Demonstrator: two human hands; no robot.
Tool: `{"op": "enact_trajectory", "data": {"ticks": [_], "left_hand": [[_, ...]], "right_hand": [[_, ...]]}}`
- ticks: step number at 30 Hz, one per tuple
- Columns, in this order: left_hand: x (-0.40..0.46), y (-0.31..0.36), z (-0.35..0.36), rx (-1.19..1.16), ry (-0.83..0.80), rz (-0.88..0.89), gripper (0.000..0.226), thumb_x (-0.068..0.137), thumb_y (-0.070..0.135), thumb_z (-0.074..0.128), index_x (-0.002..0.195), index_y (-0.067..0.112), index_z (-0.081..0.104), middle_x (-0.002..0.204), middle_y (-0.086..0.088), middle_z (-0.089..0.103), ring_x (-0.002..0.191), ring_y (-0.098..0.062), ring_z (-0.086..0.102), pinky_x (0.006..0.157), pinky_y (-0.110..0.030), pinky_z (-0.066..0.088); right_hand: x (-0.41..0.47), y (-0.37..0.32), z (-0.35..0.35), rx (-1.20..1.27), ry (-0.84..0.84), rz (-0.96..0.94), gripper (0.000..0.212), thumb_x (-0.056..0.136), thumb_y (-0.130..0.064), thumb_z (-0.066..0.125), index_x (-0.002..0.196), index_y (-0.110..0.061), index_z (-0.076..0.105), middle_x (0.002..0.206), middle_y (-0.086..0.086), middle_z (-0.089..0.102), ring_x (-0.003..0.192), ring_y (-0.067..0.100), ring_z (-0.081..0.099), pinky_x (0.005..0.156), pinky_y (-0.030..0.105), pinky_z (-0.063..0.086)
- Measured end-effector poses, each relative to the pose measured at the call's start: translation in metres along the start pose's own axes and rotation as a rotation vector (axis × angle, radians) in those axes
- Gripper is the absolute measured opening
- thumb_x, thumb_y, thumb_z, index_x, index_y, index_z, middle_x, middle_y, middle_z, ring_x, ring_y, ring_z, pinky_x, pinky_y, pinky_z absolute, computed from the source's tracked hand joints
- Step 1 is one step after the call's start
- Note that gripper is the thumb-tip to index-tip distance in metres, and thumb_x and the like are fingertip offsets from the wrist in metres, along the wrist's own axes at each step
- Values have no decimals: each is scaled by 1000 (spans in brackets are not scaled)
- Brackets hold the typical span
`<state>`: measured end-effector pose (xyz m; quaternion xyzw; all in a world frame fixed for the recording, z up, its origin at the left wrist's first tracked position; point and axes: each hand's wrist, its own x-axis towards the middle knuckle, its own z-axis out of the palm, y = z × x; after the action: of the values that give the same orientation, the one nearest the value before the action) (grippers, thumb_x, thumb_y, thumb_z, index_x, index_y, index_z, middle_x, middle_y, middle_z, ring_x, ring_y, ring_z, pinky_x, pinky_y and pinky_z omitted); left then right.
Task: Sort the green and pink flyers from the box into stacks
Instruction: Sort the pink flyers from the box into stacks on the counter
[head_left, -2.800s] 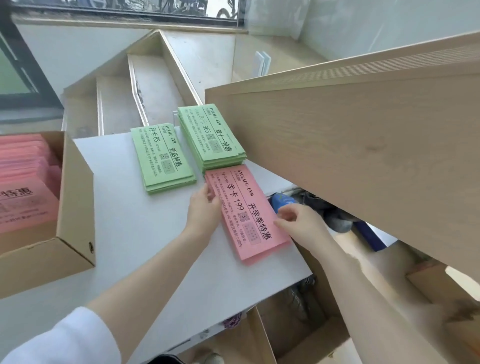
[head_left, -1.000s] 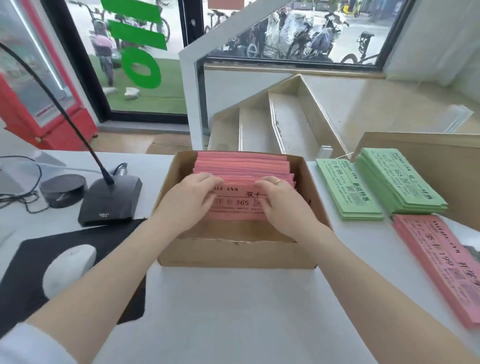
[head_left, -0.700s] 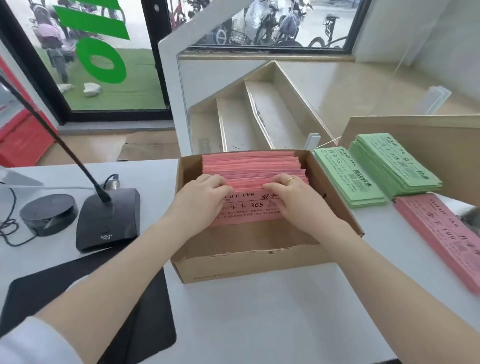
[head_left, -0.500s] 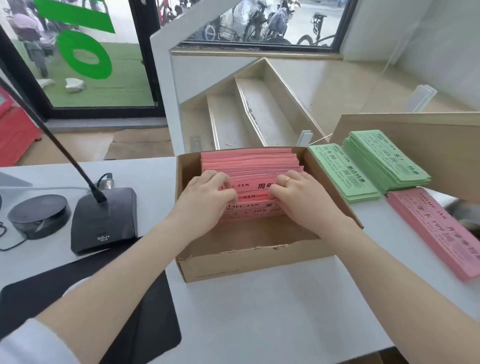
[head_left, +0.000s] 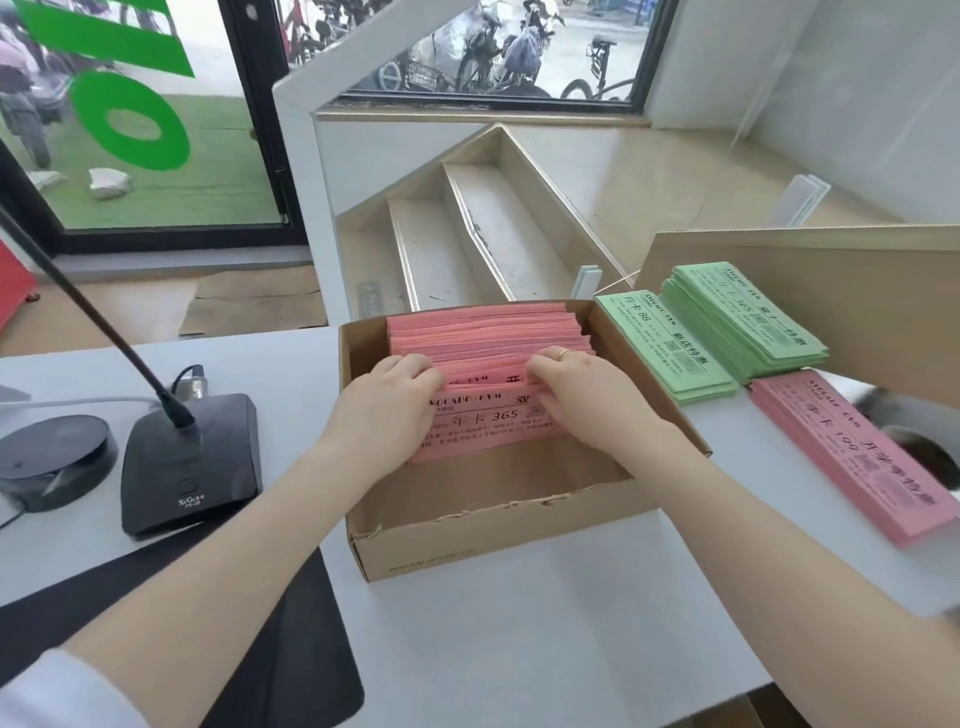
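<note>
An open cardboard box (head_left: 498, 540) stands on the white desk, filled at its far end with leaning pink flyers (head_left: 488, 332). Both hands are inside it. My left hand (head_left: 387, 410) and my right hand (head_left: 582, 400) have their fingers dug into the front of the pink flyers, tilting the front few toward me. The front flyer (head_left: 483, 428) shows black print with "365". To the right of the box lie two green stacks, a low one (head_left: 660, 348) and a thicker one (head_left: 748, 317), and a pink stack (head_left: 852, 457) nearer the desk's right edge.
A black desk microphone base (head_left: 189, 462) with a gooseneck and a round black puck (head_left: 52, 460) sit left of the box. A black mat (head_left: 291, 649) lies at the front left. A wooden panel (head_left: 831, 270) rises behind the green stacks. Stairs drop beyond the desk.
Both hands moved from the pink stack on the right into the box. Over the last second they have been leafing through the front pink flyers, tilting them toward me.
</note>
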<state>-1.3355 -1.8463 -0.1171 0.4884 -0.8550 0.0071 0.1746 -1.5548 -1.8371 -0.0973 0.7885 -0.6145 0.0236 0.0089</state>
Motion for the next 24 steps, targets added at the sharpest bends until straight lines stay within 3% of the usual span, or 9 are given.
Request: {"op": "enact_trajectory", "data": {"ticks": [3,5,7,9,11,15,18,20,24], "left_hand": [[2,3,0,75,-130,-52,23,89,26,55,102,8,63,137,-6,46,126,-25,39,83,-38,48],[3,4,-1,112,-166,-23,24,87,28,58,101,9,64,142,-9,40,129,-29,35,87,-38,45],[2,4,-2,88,-60,42,16,75,17,73,87,7,70,133,-19,49,119,-39,46,82,-43,48],[3,1,-2,53,39,56,21,55,7,83,70,8,69,112,-21,60,99,-42,57,73,-46,50],[2,0,-2,15,92,104,26,51,7,86,69,10,68,99,-17,61,88,-38,58,69,-44,50],[0,2,2,24,122,284,34,56,10,85,88,13,72,108,-14,61,103,-31,46,78,-47,48],[1,3,-1,-8,154,319,22,63,10,82,82,12,70,106,-10,64,106,-26,42,81,-48,48],[-2,8,-9,-143,147,282,14,73,11,76,84,11,67,95,-4,67,96,-25,55,79,-40,50],[-16,36,-28,-505,155,-16,13,80,20,71,91,16,65,87,4,68,76,-10,61,73,-19,50]], "right_hand": [[-7,1,-3,30,-67,-7,10,87,-13,54,83,-15,46,134,-2,48,105,25,55,73,30,47],[-8,1,-1,60,-55,11,12,87,-10,52,86,-16,42,127,-1,52,101,27,55,70,31,44],[-8,3,3,90,-12,46,16,86,-5,47,97,-16,43,118,0,53,89,31,56,65,35,44],[-8,3,6,74,-11,45,26,85,-3,47,107,-17,48,129,0,45,82,33,57,61,35,45],[-8,3,7,18,-32,25,21,87,-7,50,104,-17,58,138,1,34,85,31,57,59,33,45],[-5,8,8,-3,-24,7,17,90,-13,53,98,-16,67,143,1,31,118,23,42,61,30,44],[-12,12,5,83,123,-19,13,90,-15,55,95,-15,67,141,1,38,119,23,43,62,30,42],[-20,14,-2,153,254,-41,13,89,-15,57,95,-14,68,127,3,51,105,27,54,62,29,37],[-44,23,-27,213,387,-32,17,90,-18,56,104,-16,66,110,-1,64,89,28,61,62,27,32]]}}
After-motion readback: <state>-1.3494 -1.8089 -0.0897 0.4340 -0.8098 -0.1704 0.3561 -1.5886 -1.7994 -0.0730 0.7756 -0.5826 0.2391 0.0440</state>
